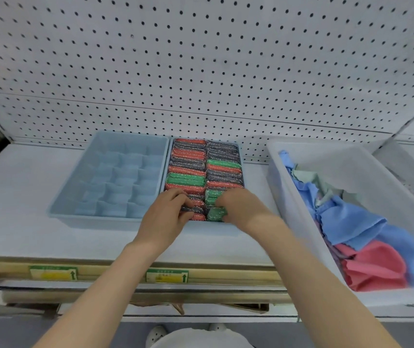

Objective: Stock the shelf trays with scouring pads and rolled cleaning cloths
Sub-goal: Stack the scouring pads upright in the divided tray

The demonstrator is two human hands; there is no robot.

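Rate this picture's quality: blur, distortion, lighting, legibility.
Head view: fisheye distortion bows the pegboard and the shelf edge; the forearm behind the right hand is motion-blurred; the light is even and soft, with no glare and only faint shadows; the price labels are too blurred to read; the scouring pads are fairly crisp.

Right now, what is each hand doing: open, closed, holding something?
Left hand: fingers curled, gripping the near scouring pads of the left row.
Right hand: fingers curled, pinching a green scouring pad at the right row's near end.
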